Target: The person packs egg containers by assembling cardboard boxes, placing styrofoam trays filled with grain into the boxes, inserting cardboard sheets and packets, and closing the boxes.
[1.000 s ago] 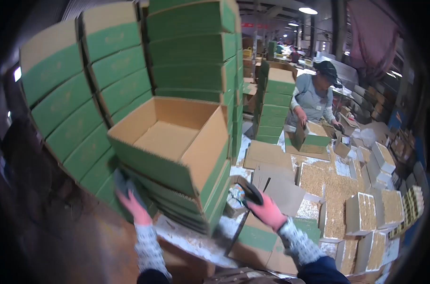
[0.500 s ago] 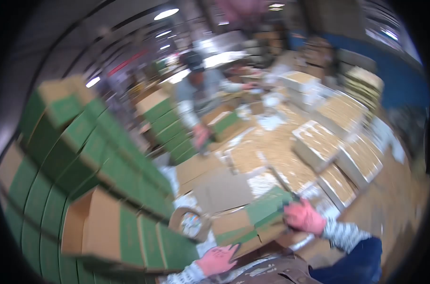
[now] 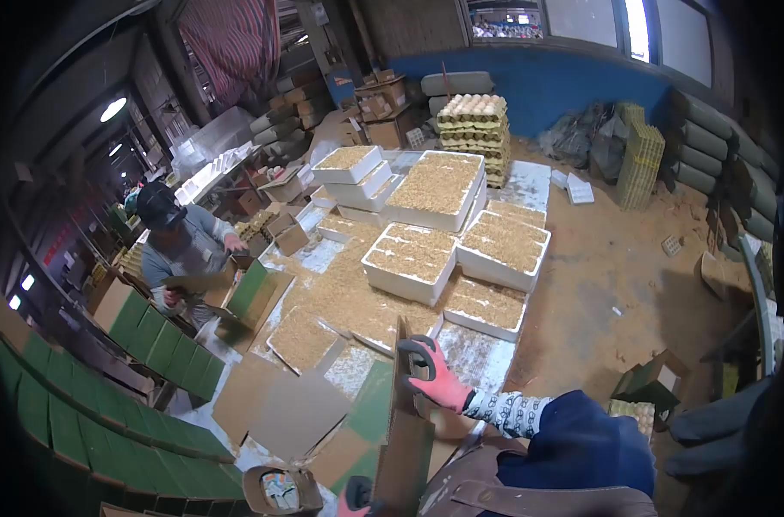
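Note:
A brown cardboard carton (image 3: 403, 439) stands on edge in front of me at the bottom middle. My right hand (image 3: 442, 379), in a pink glove with dark fingertips, is hooked over its upper right edge, thumb and fingers closed on the board. Low on the carton's left side is my left hand (image 3: 355, 500), also gloved and cut off by the frame's bottom; its visible fingers are curled against the board. Beside the carton lies flat green-and-brown cardboard (image 3: 362, 422), next to a flat grey-brown sheet (image 3: 293, 414).
White foam boxes (image 3: 413, 263) filled with tan, grainy material stand across the table. A small carton of packets (image 3: 281, 491) sits at lower left, near rows of green cartons (image 3: 99, 448). Opposite, a co-worker (image 3: 185, 250) handles a green carton (image 3: 249, 289). Stacked egg trays (image 3: 474, 129) stand behind.
My view has swung to the right. The carton has gone from lying low to standing upright, with my right hand on its upper edge. My left hand has moved from open to against its side.

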Tool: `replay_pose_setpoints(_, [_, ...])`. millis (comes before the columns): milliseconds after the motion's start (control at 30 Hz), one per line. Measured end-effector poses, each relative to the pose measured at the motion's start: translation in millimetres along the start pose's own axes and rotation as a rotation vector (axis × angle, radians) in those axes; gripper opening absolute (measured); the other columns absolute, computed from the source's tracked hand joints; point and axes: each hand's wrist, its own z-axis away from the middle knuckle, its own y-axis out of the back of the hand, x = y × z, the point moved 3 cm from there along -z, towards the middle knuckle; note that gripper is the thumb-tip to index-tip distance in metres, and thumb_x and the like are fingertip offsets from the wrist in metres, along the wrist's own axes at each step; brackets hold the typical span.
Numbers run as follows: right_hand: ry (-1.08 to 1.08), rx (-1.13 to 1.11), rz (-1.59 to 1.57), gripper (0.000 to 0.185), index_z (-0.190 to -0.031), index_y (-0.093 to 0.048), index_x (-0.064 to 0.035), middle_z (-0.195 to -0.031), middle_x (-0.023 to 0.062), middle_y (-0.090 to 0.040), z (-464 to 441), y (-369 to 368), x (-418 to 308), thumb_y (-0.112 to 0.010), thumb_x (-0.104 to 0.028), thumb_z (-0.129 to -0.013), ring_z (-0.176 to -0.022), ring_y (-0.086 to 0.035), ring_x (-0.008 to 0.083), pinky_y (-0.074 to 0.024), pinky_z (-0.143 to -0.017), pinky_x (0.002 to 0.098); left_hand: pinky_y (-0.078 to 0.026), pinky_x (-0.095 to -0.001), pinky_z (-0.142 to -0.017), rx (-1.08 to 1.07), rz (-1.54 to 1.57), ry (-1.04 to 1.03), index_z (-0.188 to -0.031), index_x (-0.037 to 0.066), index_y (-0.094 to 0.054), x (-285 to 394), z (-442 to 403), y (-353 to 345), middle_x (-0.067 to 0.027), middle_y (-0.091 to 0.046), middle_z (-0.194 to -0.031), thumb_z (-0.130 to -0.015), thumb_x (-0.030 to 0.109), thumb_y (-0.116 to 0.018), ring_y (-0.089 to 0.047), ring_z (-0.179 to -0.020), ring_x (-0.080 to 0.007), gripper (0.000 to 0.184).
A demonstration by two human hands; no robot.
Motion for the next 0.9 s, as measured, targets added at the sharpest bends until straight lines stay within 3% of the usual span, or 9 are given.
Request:
replay_pose_setpoints(233, [0.176,-0.102,0.094,0.056,-0.118,-0.048,-0.0037,-0.117,0.0137,-0.049,-15.4,-7.3,8.7,-0.066,-0.015,-0.066,-0.115,-0.043,0.0285,-0.0322,-0.101,0.0361,-0.048,-0.0293,-0.067,0.422,0.465,0.151,-0.132,0.006,-0.037,-36.5,10.3,19.8,-0.0102,-0.057,-0.092,-0.071,0.015,-0.073,-0.056,-0.077,-0.0183,0.071])
replay_pose_setpoints(367, [0.488,-0.629,0.123,0.055,-0.129,-0.039,-0.0059,-0.116,0.0169,-0.053,-1.7,-58.8,-40.8,-0.059,-0.017,-0.079,-0.104,-0.054,0.0315,-0.0443,-0.090,0.0372,-0.045,-0.0262,-0.057,0.377,-0.242,-0.288,-0.125,0.003,-0.042,-0.6,-14.6,43.1,-0.0104,-0.057,-0.088,-0.073,0.005,-0.069,-0.054,-0.071,-0.0178,0.058])
replay_pose_setpoints(433, [0.669,-1.124,0.369,0.058,-0.137,-0.032,-0.0155,-0.096,0.0146,-0.054,34.5,-110.3,-6.9,-0.053,-0.022,-0.083,-0.080,-0.055,0.0319,-0.0452,-0.070,0.0416,-0.046,-0.0265,-0.058,0.283,-0.331,-0.371,-0.124,0.003,-0.043,27.6,-11.9,20.6,-0.0107,-0.057,-0.088,-0.073,0.006,-0.069,-0.055,-0.071,-0.0181,0.057])
replay_pose_setpoints(500, [0.987,-1.073,0.400,0.066,-0.140,-0.028,-0.0201,-0.085,0.0129,-0.053,56.4,-130.6,60.4,-0.054,-0.019,-0.079,-0.070,-0.054,0.0300,-0.0429,-0.060,0.0412,-0.046,-0.0269,-0.059,0.257,-0.288,-0.406,-0.123,0.003,-0.044,45.5,-2.4,3.2,-0.0109,-0.057,-0.089,-0.073,0.006,-0.070,-0.055,-0.072,-0.0184,0.057])
replay_pose_setpoints(667, [0.254,-1.491,0.369,0.057,-0.135,-0.039,-0.0200,-0.091,0.0125,-0.060,27.3,-135.6,39.2,-0.057,-0.027,-0.082,-0.080,-0.058,0.0249,-0.0466,-0.069,0.0352,-0.047,-0.0277,-0.062,0.384,-0.215,-0.500,-0.121,0.002,-0.046,80.5,26.6,17.5,-0.0116,-0.058,-0.090,-0.072,0.008,-0.071,-0.056,-0.074,-0.0192,0.054])
replay_pose_setpoints(700, [0.048,-1.629,0.099,0.052,-0.133,-0.041,-0.0159,-0.098,0.0096,-0.063,19.6,-156.1,58.9,-0.053,-0.036,-0.087,-0.083,-0.057,0.0190,-0.0466,-0.073,0.0337,-0.047,-0.0279,-0.062,0.414,-0.221,-0.521,-0.120,0.002,-0.047,85.3,28.1,22.7,-0.0117,-0.058,-0.090,-0.072,0.008,-0.071,-0.056,-0.075,-0.0193,0.054])
replay_pose_setpoints(767, [-0.205,-1.841,0.333,0.055,-0.128,-0.041,-0.0003,-0.097,0.0102,-0.062,-34.5,-149.6,-17.2,-0.042,-0.042,-0.093,-0.084,-0.053,0.0193,-0.0449,-0.078,0.0348,-0.046,-0.0297,-0.067,0.454,-0.194,-0.423,-0.122,0.002,-0.045,71.1,11.6,23.0,-0.0129,-0.056,-0.095,-0.074,0.012,-0.068,-0.054,-0.080,-0.0209,0.054])
replay_pose_setpoints(833, [0.504,-1.416,0.395,0.059,-0.130,-0.037,0.0019,-0.118,0.0159,-0.051,-70.1,-156.4,-40.3,-0.038,-0.044,-0.093,-0.105,-0.047,0.0243,-0.0371,-0.093,0.0365,-0.044,-0.0316,-0.072,0.507,-0.161,-0.312,-0.124,0.002,-0.043,54.4,-4.3,25.5,-0.0141,-0.054,-0.100,-0.076,0.017,-0.064,-0.053,-0.086,-0.0224,0.054])
replay_pose_setpoints(900, [0.652,-0.827,0.597,0.059,-0.133,-0.033,0.0010,-0.130,0.0168,-0.039,-86.1,-142.9,-28.8,-0.040,-0.041,-0.092,-0.117,-0.038,0.0285,-0.0299,-0.099,0.0429,-0.042,-0.0334,-0.077,0.540,-0.121,-0.238,-0.125,0.003,-0.042,40.9,-18.5,28.3,-0.0154,-0.053,-0.105,-0.078,0.021,-0.061,-0.051,-0.092,-0.0239,0.054])
